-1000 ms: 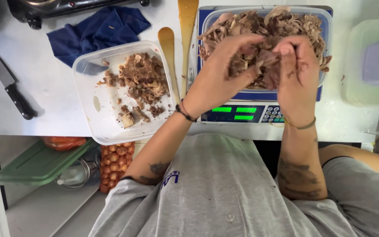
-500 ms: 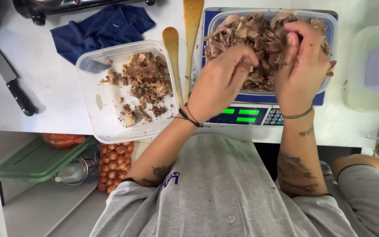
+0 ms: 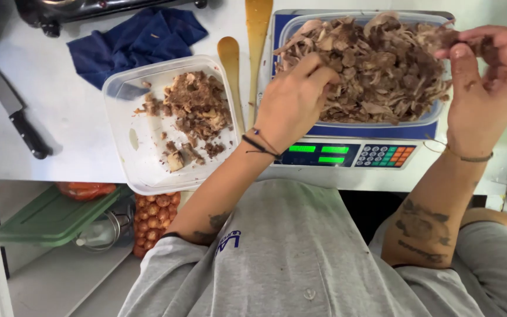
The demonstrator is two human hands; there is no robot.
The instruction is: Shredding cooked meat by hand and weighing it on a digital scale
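Picking through a heap of shredded brown meat [image 3: 371, 70], the person works with both hands over a clear tub [image 3: 435, 114] that sits on a blue scale [image 3: 347, 154] near the far right corner of the counter [image 3: 60, 129]. The left hand [image 3: 291, 103] rests on the near left side of the heap, its fingers curled down and pressed together on some shreds. The right hand [image 3: 485, 82] is lifted at the far right side of the tub, with thumb and fingers pinching a small dark bit of meat.

The step in hand looks like sorting the meat (good bits from scraps). A second clear tub [image 3: 142, 170] sits just left of the scale at the front edge, with a smaller pile of darker scraps [image 3: 195, 111] in it. Two wooden spoons [image 3: 239, 64] lie between the tubs. A blue cloth [image 3: 136, 41] and a black-handled knife [image 3: 13, 114] lie farther left.

Any next move calls for a soft pinch, so the wet shreds do not slip or drop onto the counter.
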